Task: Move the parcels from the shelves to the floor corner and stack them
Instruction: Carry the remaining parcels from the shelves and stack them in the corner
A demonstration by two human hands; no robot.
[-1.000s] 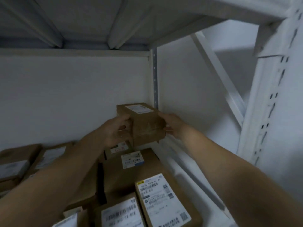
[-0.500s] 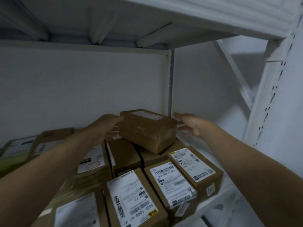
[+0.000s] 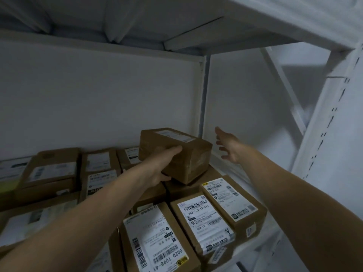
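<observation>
Left grip (image 3: 163, 163) clasps parcel (image 3: 194, 154) at near-left side; right grip (image 3: 229, 148) spread wide, right of parcel, apart.

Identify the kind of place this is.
Probably a parcel storeroom or courier depot: white metal shelving with a slotted upright, and rows of brown cardboard parcels bearing barcoded shipping labels. The left hand grips the raised parcel.

Dim, bluish light; soft blur thru-out; wide-angle bend at edges.
</observation>
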